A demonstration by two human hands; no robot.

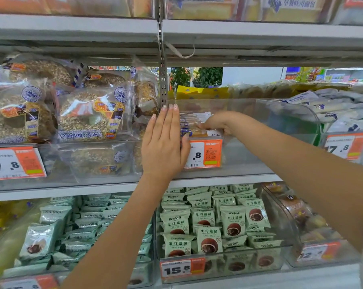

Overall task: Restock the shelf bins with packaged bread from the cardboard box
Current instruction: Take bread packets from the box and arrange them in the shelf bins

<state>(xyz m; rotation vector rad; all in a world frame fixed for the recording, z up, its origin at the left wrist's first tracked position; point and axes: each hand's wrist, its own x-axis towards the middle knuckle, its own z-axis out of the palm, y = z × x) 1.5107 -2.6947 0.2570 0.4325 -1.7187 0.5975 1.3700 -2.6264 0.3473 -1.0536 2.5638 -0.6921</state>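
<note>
The head view faces grey metal shelving fitted with clear, glossy plastic bins with curved side walls. The middle-shelf bin is transparent and smooth, with an orange-and-white price tag on its front lip reading ".8" where the rest is covered. In the bin to its left lie ring-shaped multigrain bagels in crinkly see-through bags, their crusts rough with oats. On the shelf below, pale green matte packets printed with a brown round cake are stacked in rows behind a tag reading "15.8".

The left hand is raised flat, fingers straight and together, palm pressed against the left front corner of the middle bin, nails painted pale. The right hand reaches over the bin's front wall with the forearm stretched in from the right; its fingers curl onto a package of bread.

That package is clear film with blue print over light golden bread, lying low in the front left of the middle bin.
</note>
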